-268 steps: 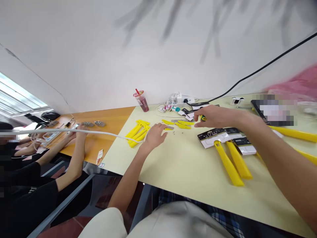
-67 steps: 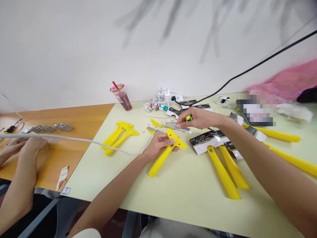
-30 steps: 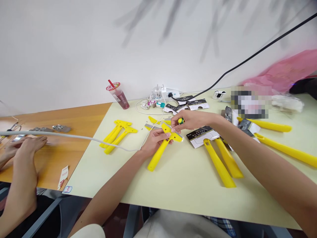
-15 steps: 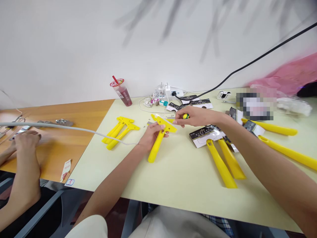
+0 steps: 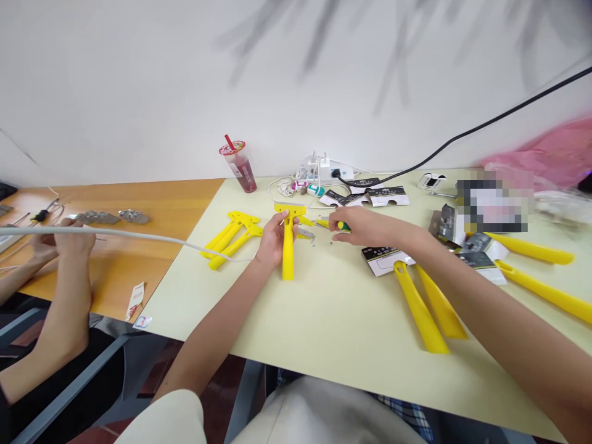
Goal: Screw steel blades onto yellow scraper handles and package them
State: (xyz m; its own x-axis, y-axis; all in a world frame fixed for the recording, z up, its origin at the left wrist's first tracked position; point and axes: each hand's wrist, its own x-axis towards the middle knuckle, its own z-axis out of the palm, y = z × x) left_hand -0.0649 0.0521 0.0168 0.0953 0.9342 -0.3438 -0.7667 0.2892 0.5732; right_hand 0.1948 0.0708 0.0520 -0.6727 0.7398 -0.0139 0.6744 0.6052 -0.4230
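My left hand point(image 5: 271, 239) is closed round a yellow scraper point(image 5: 288, 259), its handle pointing down toward me and its wide head at the top. Just right of it, my right hand point(image 5: 361, 225) grips a screwdriver by its green and yellow handle point(image 5: 343, 226), the tip toward the scraper but apart from it. Beneath and between the hands lie a metal blade point(image 5: 305, 234) and several tiny screws point(image 5: 313, 243). Part of another yellow piece point(image 5: 305, 221) shows behind the held scraper. Several yellow scrapers point(image 5: 231, 237) lie to the left of my left hand.
Yellow handles with card sleeves point(image 5: 420, 308) lie to the right, others point(image 5: 531, 248) farther out. Black-and-white cards point(image 5: 388, 196), a power strip point(image 5: 326, 168) and a drink cup point(image 5: 243, 172) stand along the wall. A white cable point(image 5: 161, 242) crosses at left, near another person's hands point(image 5: 76, 237).
The scraper in my left hand has turned more upright, its handle now straight toward me. My right hand has drawn slightly away from its head. The view has shifted a little.
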